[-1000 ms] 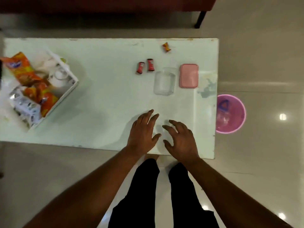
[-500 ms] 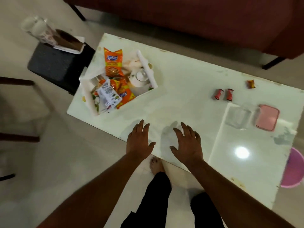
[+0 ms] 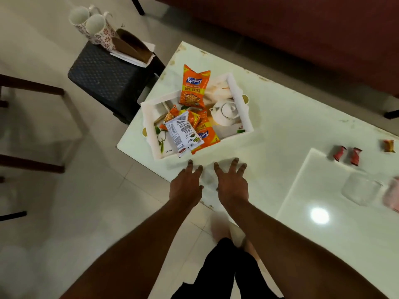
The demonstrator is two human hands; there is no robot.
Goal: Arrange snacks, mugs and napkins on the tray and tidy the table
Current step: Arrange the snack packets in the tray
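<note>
Pale table (image 3: 280,130), tray (image 3: 241,104) of snacks (image 3: 194,89) far left, left hand (image 3: 186,186) and right hand (image 3: 232,184) both spread empty just short of it; a hasty grab could spill packets

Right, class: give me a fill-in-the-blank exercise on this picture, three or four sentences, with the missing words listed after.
1. The white teapot stands inside the ____.
2. The two floral mugs stand on the dark ____, not on the table.
3. Both the left hand and the right hand hold ____.
4. The number of small red sweets lying side by side is ____.

Missing words: tray; stool; nothing; two
</note>
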